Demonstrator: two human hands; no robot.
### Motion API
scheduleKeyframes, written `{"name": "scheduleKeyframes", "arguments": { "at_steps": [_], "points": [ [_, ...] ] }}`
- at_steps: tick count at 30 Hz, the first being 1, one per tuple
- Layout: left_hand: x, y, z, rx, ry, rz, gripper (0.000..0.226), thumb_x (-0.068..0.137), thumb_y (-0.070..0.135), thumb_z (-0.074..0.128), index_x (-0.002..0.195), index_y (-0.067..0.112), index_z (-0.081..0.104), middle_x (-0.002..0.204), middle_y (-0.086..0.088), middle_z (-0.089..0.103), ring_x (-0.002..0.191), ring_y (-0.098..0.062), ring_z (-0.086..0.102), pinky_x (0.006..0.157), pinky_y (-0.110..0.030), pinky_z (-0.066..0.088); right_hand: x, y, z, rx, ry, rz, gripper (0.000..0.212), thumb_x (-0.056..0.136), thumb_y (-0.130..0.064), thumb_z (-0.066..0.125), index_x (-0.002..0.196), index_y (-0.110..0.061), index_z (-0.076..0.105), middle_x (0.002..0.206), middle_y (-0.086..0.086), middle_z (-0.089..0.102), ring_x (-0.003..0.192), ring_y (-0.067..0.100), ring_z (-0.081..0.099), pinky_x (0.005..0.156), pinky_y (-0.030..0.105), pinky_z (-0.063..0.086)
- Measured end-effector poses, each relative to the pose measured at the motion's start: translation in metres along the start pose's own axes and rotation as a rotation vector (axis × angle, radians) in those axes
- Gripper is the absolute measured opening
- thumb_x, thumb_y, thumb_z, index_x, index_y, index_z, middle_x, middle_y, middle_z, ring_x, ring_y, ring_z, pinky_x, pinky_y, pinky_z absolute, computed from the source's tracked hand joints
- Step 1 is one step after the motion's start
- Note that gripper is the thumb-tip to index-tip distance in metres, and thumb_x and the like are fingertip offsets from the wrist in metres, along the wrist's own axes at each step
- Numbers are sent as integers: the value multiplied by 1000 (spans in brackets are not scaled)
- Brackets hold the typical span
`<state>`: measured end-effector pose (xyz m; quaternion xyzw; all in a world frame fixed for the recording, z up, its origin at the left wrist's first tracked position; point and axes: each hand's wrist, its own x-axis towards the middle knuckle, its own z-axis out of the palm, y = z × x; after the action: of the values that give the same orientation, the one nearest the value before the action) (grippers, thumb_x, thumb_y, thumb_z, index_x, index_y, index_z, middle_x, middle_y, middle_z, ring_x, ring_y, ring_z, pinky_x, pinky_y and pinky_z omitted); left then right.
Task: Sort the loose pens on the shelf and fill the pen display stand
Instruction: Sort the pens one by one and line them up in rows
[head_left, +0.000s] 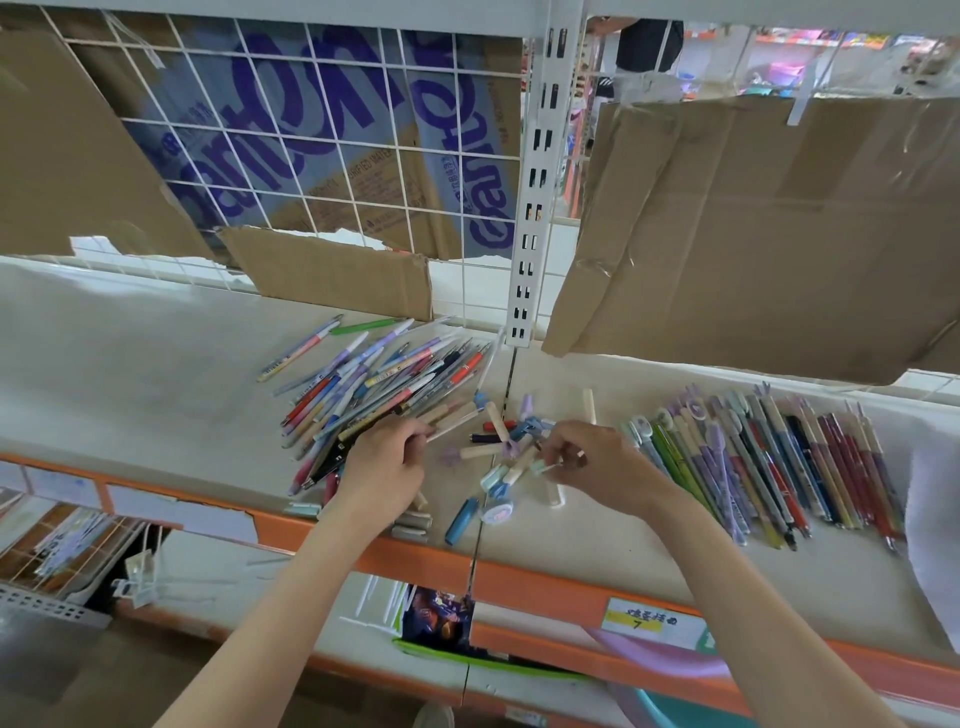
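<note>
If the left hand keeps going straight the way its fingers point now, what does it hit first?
The left hand points right, toward the scattered pen caps between the hands. It would likely meet those first, then the right hand; depth is unclear.

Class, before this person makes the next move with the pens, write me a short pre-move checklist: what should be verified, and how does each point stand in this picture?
1. Left hand has a firm hold on a pen: ok, fingers pinch its end.
2. Right hand holds a pen cap: cannot tell, a small pale piece is pinched.
3. Unsorted pile kept apart from the sorted row: ok, loose caps lie between.
4. Sorted row lies parallel: ok.
5. Items safe from the shelf edge: not ok, a blue cap lies close to it.
6. Display stand within reach: cannot tell, none identifiable.
</note>
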<state>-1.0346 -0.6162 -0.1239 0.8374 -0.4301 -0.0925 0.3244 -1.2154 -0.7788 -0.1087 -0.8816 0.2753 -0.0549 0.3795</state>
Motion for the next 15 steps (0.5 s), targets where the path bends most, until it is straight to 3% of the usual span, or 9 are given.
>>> {"name": "scheduleKeyframes", "arguments": {
  "at_steps": [2,4,7,9,11,13,15],
  "points": [
    [-1,0,0,-3,6,17,21,92,3,50,106,7,65,104,-7,64,96,-20,58,72,-20,34,-3,2,-3,49,28,-32,23,81,9,58,89,-11,65,84,8,65,76,16,58,75,23,47],
    [-1,2,1,-9,6,27,22,92,3,50,107,6,65,107,-7,65,98,-20,58,75,-18,35,-6,3,-5,78,44,-70,32,81,16,49,98,-6,65,89,8,67,82,15,64,78,16,49],
    [-3,5,2,-28,4,26,22,92,3,49,109,6,65,111,-6,64,101,-19,58,80,-20,39,-10,8,-8,30,-23,-154,38,77,19,47,94,-10,64,106,-1,57,94,15,60,85,23,50],
    [-3,7,3,-24,0,35,23,93,3,49,109,5,65,111,-7,64,101,-19,58,80,-20,38,-11,14,-5,-124,-135,-163,31,80,9,59,94,-18,66,119,-12,42,106,6,48,94,22,42],
    [-4,9,3,-36,0,47,23,93,3,49,110,4,64,110,-6,64,97,-15,56,76,-15,35,-12,19,0,-235,-166,-173,19,82,-9,69,96,-21,68,123,-14,34,113,-1,32,95,9,28],
    [-5,11,2,-73,-5,62,22,92,1,50,109,5,65,107,-5,64,92,-10,54,70,-10,34,-11,19,3,-228,-87,-187,12,80,-19,73,92,-21,70,118,-10,38,105,1,31,85,2,25],
    [-7,14,-1,-133,-32,80,20,92,2,52,106,7,65,103,1,65,89,-7,56,72,-6,38,-8,15,2,-80,67,-172,11,80,-21,73,90,-20,70,103,-10,48,91,4,43,78,5,34]
  ]
}}
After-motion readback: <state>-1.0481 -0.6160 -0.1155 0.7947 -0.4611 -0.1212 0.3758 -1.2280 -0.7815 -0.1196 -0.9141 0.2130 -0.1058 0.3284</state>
